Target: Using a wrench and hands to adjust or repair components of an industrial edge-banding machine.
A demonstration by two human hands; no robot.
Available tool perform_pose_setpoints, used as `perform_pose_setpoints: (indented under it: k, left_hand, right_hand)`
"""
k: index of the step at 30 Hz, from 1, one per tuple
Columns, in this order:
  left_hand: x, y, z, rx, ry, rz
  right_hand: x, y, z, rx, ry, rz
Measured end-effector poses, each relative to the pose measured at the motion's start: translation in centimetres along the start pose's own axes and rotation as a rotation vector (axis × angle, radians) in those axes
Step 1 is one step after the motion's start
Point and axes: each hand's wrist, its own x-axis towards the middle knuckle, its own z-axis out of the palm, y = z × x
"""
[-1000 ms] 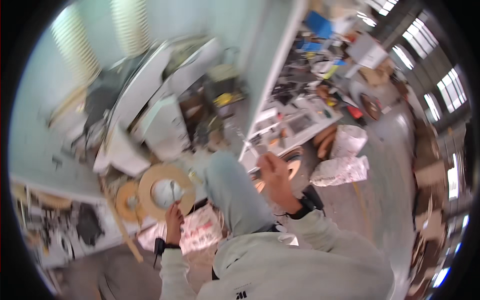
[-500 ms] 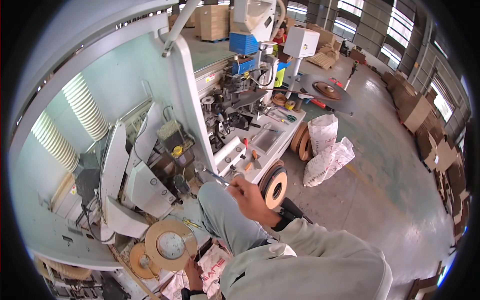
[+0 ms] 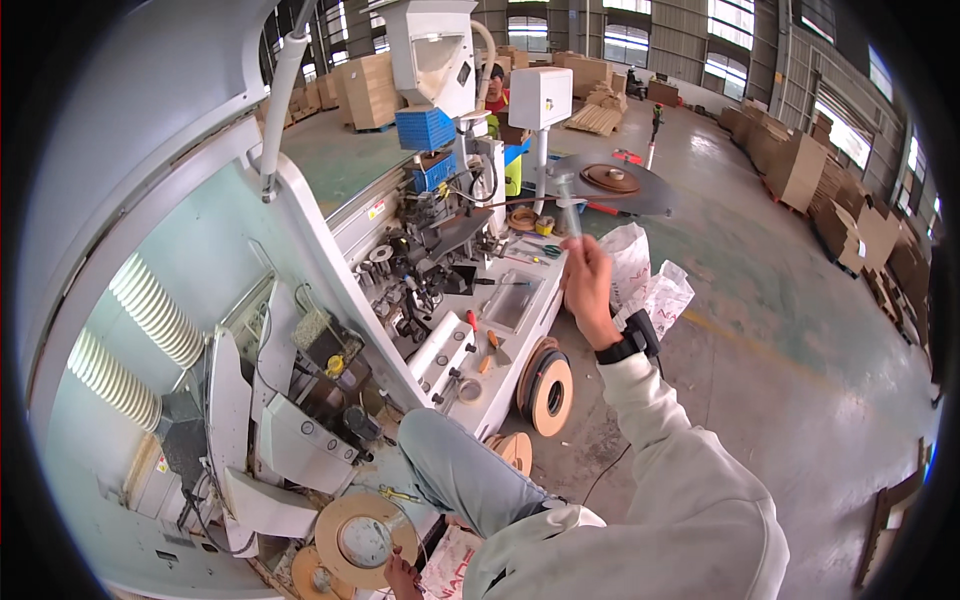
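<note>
My right hand [image 3: 587,287] is raised beside the machine's white worktop [image 3: 500,330] and is shut on a slim metal wrench [image 3: 568,208] that points upward. A black watch sits on that wrist. My left hand [image 3: 400,578] is low at the bottom edge, touching the rim of a tan edge-banding roll [image 3: 362,538] that lies flat under the open machine. My knee in grey trousers [image 3: 455,470] is between the two hands. A screwdriver and other small tools lie on the worktop.
The big white machine [image 3: 330,290] has its hood lifted, with ribbed hoses [image 3: 150,310] at the left. More banding rolls [image 3: 548,390] lean against its base. White sacks [image 3: 650,285] and a round metal disc table [image 3: 610,185] stand beyond. Cardboard stacks [image 3: 800,165] line the hall.
My right hand has lifted the wrench up and away from the machine's lower part toward the worktop's far end. The view has swung upward; the left hand stays at the roll.
</note>
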Motion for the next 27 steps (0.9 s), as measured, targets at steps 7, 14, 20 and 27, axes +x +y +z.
perform_pose_setpoints:
  k: [7,14,20,27]
  left_hand:
    - [-0.6,3.0,5.6,0.029,-0.054,0.036]
    - [-1.4,1.5,4.9,0.044,-0.038,0.016]
    - [-2.3,0.4,2.6,0.029,0.01,0.015]
    - [-2.8,-0.2,1.0,-0.005,0.07,-0.015]
  right_hand:
    - [1.8,-2.6,-2.2,-0.039,0.068,-0.071]
    - [1.2,-3.5,-2.3,-0.102,-0.064,-0.255]
    - [1.5,-2.0,-1.2,0.448,0.326,0.162]
    - [1.2,-2.9,-2.1,0.542,0.109,0.215]
